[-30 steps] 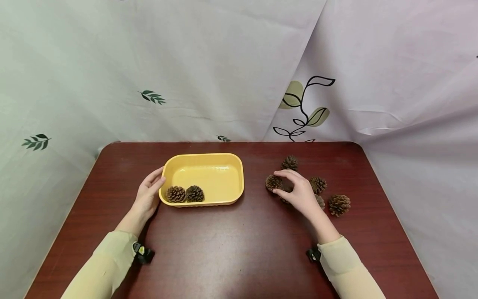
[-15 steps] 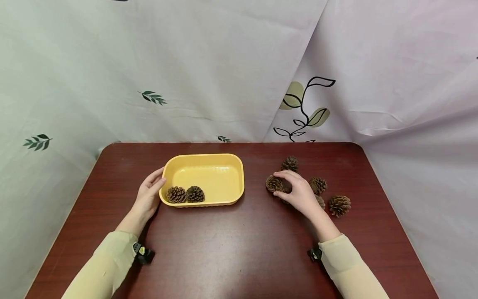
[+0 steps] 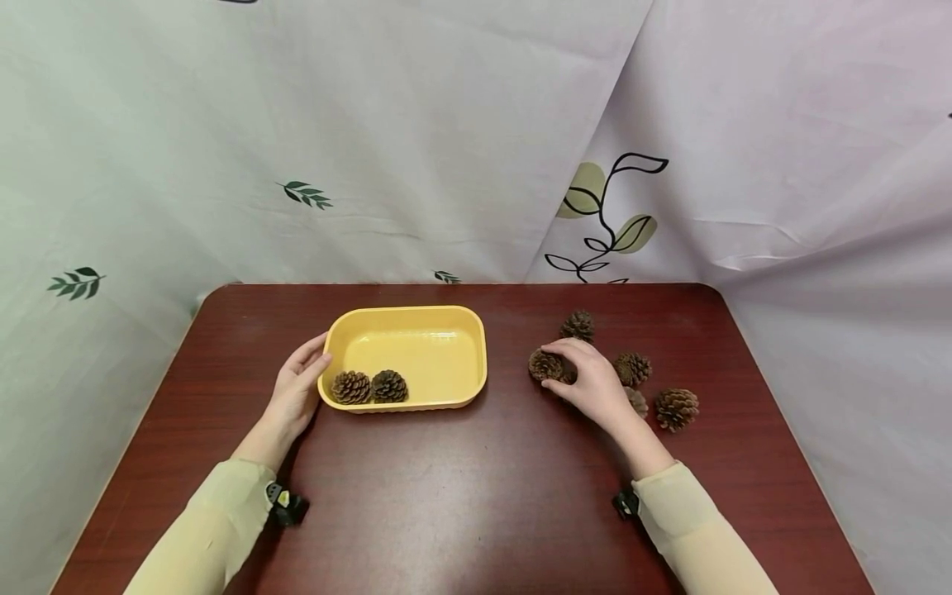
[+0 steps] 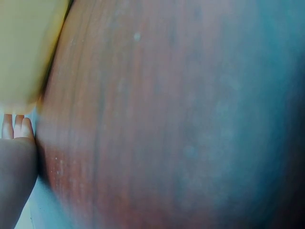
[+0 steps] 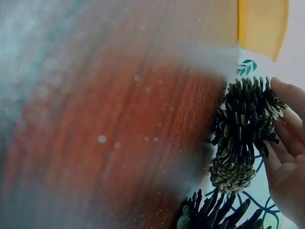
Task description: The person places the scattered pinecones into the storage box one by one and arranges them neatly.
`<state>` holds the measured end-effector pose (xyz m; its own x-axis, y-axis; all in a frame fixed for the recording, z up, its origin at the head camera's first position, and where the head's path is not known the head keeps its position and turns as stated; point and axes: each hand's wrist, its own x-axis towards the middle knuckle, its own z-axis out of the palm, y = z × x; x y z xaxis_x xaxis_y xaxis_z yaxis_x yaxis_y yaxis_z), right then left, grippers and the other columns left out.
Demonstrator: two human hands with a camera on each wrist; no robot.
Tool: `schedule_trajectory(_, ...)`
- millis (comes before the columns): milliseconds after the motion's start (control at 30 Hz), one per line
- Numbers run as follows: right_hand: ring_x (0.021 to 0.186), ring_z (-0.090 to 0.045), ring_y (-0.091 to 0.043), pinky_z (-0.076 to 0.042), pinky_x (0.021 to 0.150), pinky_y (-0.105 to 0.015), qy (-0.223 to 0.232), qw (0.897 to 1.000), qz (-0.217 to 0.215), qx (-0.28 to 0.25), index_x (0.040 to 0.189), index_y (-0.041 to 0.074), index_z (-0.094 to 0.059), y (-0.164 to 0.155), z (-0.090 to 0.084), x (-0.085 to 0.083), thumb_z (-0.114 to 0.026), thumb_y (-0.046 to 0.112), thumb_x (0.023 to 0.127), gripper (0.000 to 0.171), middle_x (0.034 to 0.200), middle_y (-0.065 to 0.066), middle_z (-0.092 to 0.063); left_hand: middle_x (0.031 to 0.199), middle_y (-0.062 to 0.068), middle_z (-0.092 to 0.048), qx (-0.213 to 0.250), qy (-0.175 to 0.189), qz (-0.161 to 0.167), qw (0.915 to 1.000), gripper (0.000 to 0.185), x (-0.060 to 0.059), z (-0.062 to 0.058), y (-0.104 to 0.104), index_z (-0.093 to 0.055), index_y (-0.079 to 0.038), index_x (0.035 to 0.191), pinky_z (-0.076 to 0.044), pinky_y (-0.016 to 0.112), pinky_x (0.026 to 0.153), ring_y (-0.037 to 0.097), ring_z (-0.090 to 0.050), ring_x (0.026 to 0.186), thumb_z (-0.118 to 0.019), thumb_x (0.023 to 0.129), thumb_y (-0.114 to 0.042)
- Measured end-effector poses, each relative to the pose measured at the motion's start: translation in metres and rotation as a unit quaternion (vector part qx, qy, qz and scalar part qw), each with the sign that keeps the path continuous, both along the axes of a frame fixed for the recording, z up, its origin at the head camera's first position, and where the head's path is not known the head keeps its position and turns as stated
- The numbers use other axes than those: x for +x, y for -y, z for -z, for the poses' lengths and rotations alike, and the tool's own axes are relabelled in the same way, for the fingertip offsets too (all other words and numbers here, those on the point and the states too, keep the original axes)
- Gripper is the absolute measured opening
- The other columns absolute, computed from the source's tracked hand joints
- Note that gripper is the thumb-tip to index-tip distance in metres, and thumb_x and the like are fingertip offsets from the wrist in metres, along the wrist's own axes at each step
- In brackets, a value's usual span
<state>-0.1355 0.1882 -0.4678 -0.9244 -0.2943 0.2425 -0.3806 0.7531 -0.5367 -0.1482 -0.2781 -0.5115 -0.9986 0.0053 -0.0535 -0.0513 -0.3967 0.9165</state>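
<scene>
Two brown, scaly pine cones (image 3: 389, 386) lay in the yellow oblong tray (image 3: 446, 359) that the left hand (image 3: 295, 384) gripped; right of it, the right hand (image 3: 595, 380) pinched another cone (image 3: 545, 364), at least four others (image 3: 676, 410) remaining

Pale cloth (image 3: 416, 124) hangs in soft folds behind and along both sides of a glossy, red-brown wood-grain surface (image 3: 446, 504) with rounded far corners. Beyond the surface's far edge, right of its middle, rises a black-outlined vine print (image 3: 612, 240) with olive leaves. A green leaf sprig (image 3: 307, 195) shows above the far edge's left half, a second sprig (image 3: 78, 283) beyond the left side.
</scene>
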Motion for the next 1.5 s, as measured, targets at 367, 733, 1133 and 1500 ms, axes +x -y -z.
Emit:
schedule_trajectory(367,0.121,-0.069,-0.033,-0.057,0.103,-0.053,-0.015,0.997,0.015,-0.071,0.128,0.006,-0.075,0.003,-0.001,0.001,-0.093,0.014,0.083,0.049,0.126,-0.012,-0.074,0.121,-0.013,-0.077,0.007,0.005,-0.001,1.0,0.037,0.001,0.0,0.0,-0.073,-0.026,0.124,-0.058,0.014,0.093,0.0,-0.072,0.11,-0.053,0.109,0.001)
schedule_trajectory(733,0.123,-0.069,-0.027,-0.052,0.109,-0.047,-0.019,0.991,0.009,-0.136,0.126,0.009,-0.076,0.02,-0.023,-0.007,-0.091,0.015,0.085,0.043,0.125,-0.007,-0.076,0.12,-0.013,-0.077,-0.011,0.005,-0.001,0.9999,0.035,0.001,0.001,0.0,-0.072,-0.028,0.125,-0.058,0.014,0.091,0.0,-0.072,0.109,-0.054,0.109,-0.001)
schedule_trajectory(1133,0.122,-0.069,-0.025,-0.054,0.111,-0.043,0.016,0.981,-0.031,-0.191,0.124,0.009,-0.077,0.068,-0.041,-0.022,-0.09,0.015,0.086,0.04,0.123,-0.007,-0.076,0.119,-0.012,-0.077,0.0,0.002,-0.002,1.0,0.035,-0.001,0.0,-0.001,-0.072,-0.026,0.125,-0.058,0.014,0.091,0.001,-0.072,0.108,-0.055,0.109,-0.001)
schedule_trajectory(1500,0.12,-0.071,-0.027,-0.056,0.109,-0.043,0.064,0.982,-0.087,-0.158,0.123,0.008,-0.078,0.115,-0.028,-0.027,-0.09,0.02,0.087,0.04,0.123,-0.009,-0.077,0.119,-0.011,-0.077,0.004,0.007,-0.003,1.0,0.035,-0.001,-0.001,0.0,-0.073,-0.026,0.125,-0.058,0.014,0.091,0.001,-0.072,0.108,-0.055,0.108,0.0)
